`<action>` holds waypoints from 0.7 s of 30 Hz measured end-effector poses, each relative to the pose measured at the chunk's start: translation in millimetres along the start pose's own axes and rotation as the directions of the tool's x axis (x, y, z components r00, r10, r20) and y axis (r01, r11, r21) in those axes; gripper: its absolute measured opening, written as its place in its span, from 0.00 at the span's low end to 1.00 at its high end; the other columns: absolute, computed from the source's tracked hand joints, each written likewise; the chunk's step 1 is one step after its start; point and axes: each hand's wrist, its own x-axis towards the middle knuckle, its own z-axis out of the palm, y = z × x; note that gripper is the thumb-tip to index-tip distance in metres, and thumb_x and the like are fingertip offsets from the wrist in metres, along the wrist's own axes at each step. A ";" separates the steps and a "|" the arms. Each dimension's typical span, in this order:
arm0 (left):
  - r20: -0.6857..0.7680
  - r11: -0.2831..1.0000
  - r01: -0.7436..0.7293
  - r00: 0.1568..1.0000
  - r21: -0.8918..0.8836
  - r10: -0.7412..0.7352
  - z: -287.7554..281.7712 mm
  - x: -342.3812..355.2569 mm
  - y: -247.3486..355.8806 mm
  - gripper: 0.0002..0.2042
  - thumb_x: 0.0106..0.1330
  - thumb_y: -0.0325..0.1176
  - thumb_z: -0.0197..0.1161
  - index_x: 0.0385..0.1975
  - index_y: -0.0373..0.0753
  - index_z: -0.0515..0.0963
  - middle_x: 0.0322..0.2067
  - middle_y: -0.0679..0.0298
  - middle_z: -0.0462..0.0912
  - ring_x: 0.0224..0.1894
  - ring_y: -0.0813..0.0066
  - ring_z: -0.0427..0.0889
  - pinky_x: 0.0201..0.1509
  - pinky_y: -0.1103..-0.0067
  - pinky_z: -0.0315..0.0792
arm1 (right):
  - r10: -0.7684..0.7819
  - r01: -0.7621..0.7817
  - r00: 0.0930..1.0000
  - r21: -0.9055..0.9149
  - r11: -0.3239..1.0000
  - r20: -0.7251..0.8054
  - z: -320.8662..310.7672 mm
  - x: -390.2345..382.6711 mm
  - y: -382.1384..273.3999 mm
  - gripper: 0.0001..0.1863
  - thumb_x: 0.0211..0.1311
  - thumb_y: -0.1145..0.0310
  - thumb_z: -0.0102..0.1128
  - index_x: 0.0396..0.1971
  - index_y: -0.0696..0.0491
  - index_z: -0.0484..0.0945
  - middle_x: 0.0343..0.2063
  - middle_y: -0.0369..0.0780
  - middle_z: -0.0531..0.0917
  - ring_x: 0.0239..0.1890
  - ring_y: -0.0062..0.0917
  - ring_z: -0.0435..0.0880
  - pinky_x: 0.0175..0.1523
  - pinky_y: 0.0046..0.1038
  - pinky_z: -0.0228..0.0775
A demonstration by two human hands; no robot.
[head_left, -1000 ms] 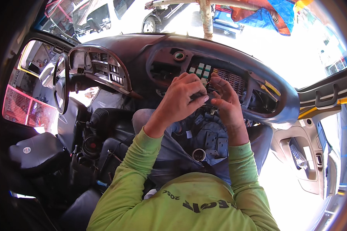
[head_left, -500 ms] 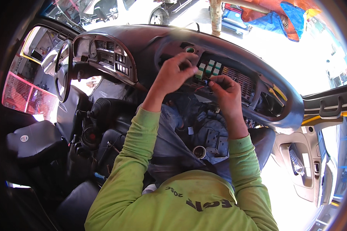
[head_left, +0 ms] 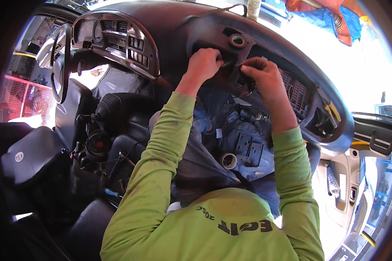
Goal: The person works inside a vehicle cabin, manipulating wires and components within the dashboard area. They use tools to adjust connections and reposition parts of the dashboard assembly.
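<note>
My left hand (head_left: 203, 65) is closed at the dashboard's (head_left: 167, 28) open centre section, its fingers curled inward. A thin sliver shows at its fingertips, too small to name. Just to the right, my right hand (head_left: 265, 78) has thumb and forefinger pinched together. A dark piece shows beneath those fingers, and I cannot make out what they grip. The two hands face each other, a short gap apart. Above them on the dashboard lies a ring-shaped roll with a green inside (head_left: 237, 41). Right of my right hand, a fuse panel (head_left: 297, 93) is exposed, partly hidden by that hand.
On the left are the steering wheel (head_left: 60, 63) and instrument cluster (head_left: 117, 39). Below my hands, a white cup-like container (head_left: 228, 161) sits beside a dark metal bracket (head_left: 250, 150). A yellow-handled tool (head_left: 332, 111) rests in the right dashboard recess. A blue-handled tool (head_left: 112, 192) lies by the seat.
The view has shifted, so the dashboard sits higher in it. My left hand has curled closed from a looser pose. My right hand now covers where pale relays showed.
</note>
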 end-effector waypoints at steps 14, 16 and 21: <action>-0.060 0.993 -0.118 0.991 -0.001 0.118 3.1 -26.6 -18.5 0.12 0.66 0.38 0.70 0.42 0.37 0.87 0.31 0.50 0.88 0.37 0.50 0.88 0.45 0.64 0.81 | 0.076 -0.072 0.997 -0.345 0.936 -0.002 34.3 89.9 23.4 0.31 0.57 0.77 0.65 0.63 0.57 0.71 0.35 0.46 0.88 0.33 0.36 0.87 0.34 0.37 0.78; -0.176 0.990 -0.132 0.977 -0.044 0.123 4.5 -31.7 -20.4 0.12 0.65 0.36 0.71 0.43 0.37 0.87 0.29 0.54 0.89 0.33 0.58 0.90 0.42 0.69 0.82 | -0.107 0.093 0.994 -0.325 0.941 -0.025 39.3 93.1 22.0 0.28 0.54 0.79 0.59 0.59 0.64 0.77 0.31 0.48 0.87 0.25 0.39 0.84 0.29 0.39 0.77; -0.023 0.966 0.059 0.997 -0.251 -0.067 -0.5 -40.4 -19.7 0.10 0.65 0.32 0.70 0.43 0.37 0.87 0.26 0.60 0.89 0.25 0.75 0.88 0.36 0.78 0.80 | 0.265 -0.033 0.957 -0.865 0.501 0.118 42.9 133.9 21.9 0.15 0.55 0.77 0.60 0.44 0.61 0.85 0.29 0.49 0.87 0.33 0.40 0.88 0.34 0.37 0.81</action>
